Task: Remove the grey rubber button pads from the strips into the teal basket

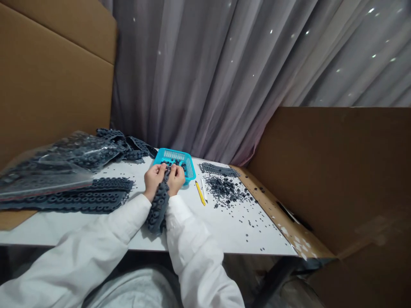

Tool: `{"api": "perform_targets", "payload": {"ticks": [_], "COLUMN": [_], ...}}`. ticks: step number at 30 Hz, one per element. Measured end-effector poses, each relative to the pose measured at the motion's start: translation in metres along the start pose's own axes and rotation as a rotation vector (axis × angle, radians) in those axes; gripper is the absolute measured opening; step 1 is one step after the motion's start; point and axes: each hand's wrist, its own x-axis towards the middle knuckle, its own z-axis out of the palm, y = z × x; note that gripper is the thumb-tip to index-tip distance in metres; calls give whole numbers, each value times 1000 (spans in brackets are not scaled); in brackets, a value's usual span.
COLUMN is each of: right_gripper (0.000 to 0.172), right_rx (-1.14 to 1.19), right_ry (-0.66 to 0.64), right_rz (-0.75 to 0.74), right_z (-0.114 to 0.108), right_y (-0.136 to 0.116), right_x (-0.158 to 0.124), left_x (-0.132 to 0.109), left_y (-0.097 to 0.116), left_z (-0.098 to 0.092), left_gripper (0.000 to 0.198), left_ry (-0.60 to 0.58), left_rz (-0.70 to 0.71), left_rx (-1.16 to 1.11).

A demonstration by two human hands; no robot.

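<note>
A dark grey rubber strip [158,209] with rows of moulded rings hangs down between my forearms. Its far end is pinched by my left hand [154,179] and my right hand [176,178], both closed with thumbs side by side. They are at the near edge of a turquoise plastic basket [192,169], which holds small black pieces [175,162]. The fingertips hide exactly what lies between them. To the right of the basket lie a yellow pen-like tool [200,193] and a white one [204,190].
Small black bits [224,190] are strewn over the white table [205,231], with a short strip [220,170] behind them. More strips [109,194] and a filled clear plastic bag [64,160] lie at left. Cardboard panels [58,68] flank both sides; a grey curtain [192,77] hangs behind.
</note>
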Motion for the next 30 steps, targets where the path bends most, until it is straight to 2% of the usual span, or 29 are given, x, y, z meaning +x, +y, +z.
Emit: {"api": "perform_targets", "payload": {"ticks": [5, 9, 14, 17, 22, 26, 30], "right_gripper": [30, 30, 34, 33, 9, 23, 24], "right_rx": [-34, -63, -79, -133, -307, -383, -315], "right_ry": [43, 108, 45, 6, -84, -123, -221], "right_rz": [18, 33, 41, 80, 98, 85, -3], "right_z": [-1, 0, -6, -24, -50, -55, -58], "right_y": [8, 4, -2, 3, 15, 11, -2], "right_x": [2, -1, 10, 29, 44, 43, 46], "left_x": [6, 11, 9, 5, 3, 6, 6], "left_y": [-13, -19, -13, -5, 0, -4, -9], "left_z": [3, -2, -3, -5, -8, -7, -6], "left_gripper": [19, 22, 22, 25, 32, 26, 22], "left_ry": [12, 66, 46, -16, -169, -260, -301], "left_rz": [-47, -60, 5, 43, 35, 21, 56], "left_rx": [25, 25, -42, -127, -240, -237, -216]}}
